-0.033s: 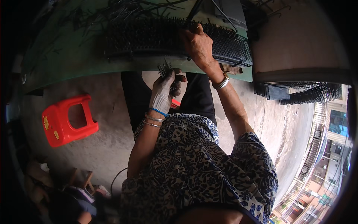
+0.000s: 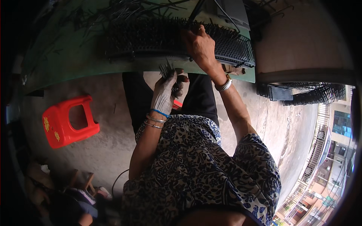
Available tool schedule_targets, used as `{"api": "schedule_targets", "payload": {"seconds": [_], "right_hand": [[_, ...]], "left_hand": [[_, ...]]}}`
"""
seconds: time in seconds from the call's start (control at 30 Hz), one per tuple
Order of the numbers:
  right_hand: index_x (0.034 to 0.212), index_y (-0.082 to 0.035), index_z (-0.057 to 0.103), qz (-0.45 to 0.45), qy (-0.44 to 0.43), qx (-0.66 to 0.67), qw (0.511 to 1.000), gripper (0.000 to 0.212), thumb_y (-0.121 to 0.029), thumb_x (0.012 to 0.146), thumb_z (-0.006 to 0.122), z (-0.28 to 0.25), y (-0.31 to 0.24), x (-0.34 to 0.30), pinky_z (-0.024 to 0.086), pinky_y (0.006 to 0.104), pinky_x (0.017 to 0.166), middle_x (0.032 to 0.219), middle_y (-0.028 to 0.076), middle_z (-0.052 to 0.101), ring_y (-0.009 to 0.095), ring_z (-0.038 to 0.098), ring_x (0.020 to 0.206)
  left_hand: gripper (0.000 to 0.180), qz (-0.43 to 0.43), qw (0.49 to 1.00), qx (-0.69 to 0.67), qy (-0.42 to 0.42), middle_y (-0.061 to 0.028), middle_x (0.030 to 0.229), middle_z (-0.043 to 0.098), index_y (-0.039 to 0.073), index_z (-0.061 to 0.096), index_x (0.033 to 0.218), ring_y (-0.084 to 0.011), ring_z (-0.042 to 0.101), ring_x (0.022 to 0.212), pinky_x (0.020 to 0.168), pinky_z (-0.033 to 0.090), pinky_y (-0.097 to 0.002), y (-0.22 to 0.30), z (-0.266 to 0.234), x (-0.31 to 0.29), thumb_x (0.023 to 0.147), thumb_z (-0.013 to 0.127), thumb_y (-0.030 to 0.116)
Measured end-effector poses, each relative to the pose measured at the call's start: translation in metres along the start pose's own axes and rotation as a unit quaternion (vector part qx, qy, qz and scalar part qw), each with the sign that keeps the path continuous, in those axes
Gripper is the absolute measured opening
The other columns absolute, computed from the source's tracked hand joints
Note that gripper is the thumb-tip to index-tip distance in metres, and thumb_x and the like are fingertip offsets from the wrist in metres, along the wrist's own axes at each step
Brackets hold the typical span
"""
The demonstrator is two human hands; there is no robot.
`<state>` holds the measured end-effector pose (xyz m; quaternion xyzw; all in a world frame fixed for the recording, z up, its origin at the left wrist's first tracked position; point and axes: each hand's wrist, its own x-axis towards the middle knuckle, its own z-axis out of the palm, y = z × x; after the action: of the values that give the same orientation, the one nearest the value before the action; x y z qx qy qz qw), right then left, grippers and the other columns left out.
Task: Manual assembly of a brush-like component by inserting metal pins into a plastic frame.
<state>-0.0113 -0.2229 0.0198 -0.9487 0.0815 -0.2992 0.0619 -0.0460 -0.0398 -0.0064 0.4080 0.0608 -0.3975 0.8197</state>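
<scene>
My left hand (image 2: 168, 87), in a pale glove with dark-stained fingertips, is closed around a bundle of thin dark rods (image 2: 166, 70). Their ends stick up past the fingers, just short of the green table's (image 2: 86, 71) near edge. A long black perforated rack (image 2: 241, 51) lies along that edge, its left and middle parts crowded with short dark upright pieces (image 2: 147, 32). My bare right hand (image 2: 201, 47) reaches over the rack right of its middle, fingers bent and drawn together among the pieces. Whatever those fingertips hold is hidden.
Loose dark strips (image 2: 128, 11) lie scattered at the back left of the table. A grey box-like object (image 2: 233, 13) stands at the back right. On the floor to the left is a red plastic stool (image 2: 62, 126). More black racks (image 2: 313, 94) are at the right.
</scene>
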Motion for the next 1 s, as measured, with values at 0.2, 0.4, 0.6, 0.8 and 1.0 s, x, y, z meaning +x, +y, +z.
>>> {"api": "schedule_targets", "payload": {"seconds": [0.2,0.4,0.6,0.8,1.0], "right_hand": [[0.103,-0.010,0.071,-0.025,-0.170,0.240,0.955,0.018,-0.017,0.087,0.065,-0.038,-0.005,-0.022,0.053,0.0346,0.068,0.091,0.013,0.063,0.026,0.062,0.081],[0.101,0.003,0.066,0.121,-0.210,0.631,0.738,0.018,-0.010,0.089,0.064,-0.048,0.000,-0.038,0.053,0.0286,0.067,0.087,0.008,0.065,0.015,0.064,0.081],[0.098,0.005,0.061,0.188,-0.339,0.556,0.735,0.017,-0.011,0.091,0.063,-0.054,0.001,-0.025,0.055,0.0274,0.062,0.081,0.009,0.065,0.017,0.066,0.067],[0.095,0.005,0.060,0.158,-0.338,0.557,0.742,0.011,-0.005,0.091,0.059,-0.058,0.009,-0.024,0.055,0.0277,0.065,0.080,0.010,0.066,0.017,0.068,0.072],[0.091,0.003,0.059,0.080,-0.135,0.427,0.891,0.003,0.002,0.089,0.058,-0.061,0.009,-0.004,0.054,0.0273,0.068,0.081,0.010,0.069,0.017,0.068,0.075]], "left_hand": [[0.031,0.001,1.000,0.011,0.013,-0.0113,0.082,0.068,0.000,0.061,0.111,-0.0046,0.051,0.058,0.045,0.038,-0.0174,0.003,0.007,-0.003,0.097,0.056,0.027],[0.029,-0.023,0.996,0.076,-0.040,-0.0132,0.087,0.068,0.001,0.060,0.115,-0.0062,0.055,0.063,0.048,0.041,-0.0165,0.005,0.013,-0.006,0.098,0.054,0.023],[0.026,-0.052,0.990,0.112,-0.069,-0.0102,0.086,0.071,0.005,0.064,0.106,-0.0027,0.052,0.053,0.042,0.032,-0.0170,0.004,0.005,-0.006,0.096,0.057,0.028],[0.034,-0.034,0.994,0.094,-0.051,-0.0117,0.088,0.071,0.003,0.061,0.113,-0.0029,0.047,0.050,0.041,0.034,-0.0177,-0.001,0.011,-0.004,0.097,0.055,0.033],[0.030,0.009,0.998,0.054,-0.017,-0.0170,0.095,0.070,0.002,0.057,0.117,-0.0050,0.043,0.049,0.045,0.041,-0.0195,0.002,-0.009,0.006,0.099,0.052,0.025]]}}
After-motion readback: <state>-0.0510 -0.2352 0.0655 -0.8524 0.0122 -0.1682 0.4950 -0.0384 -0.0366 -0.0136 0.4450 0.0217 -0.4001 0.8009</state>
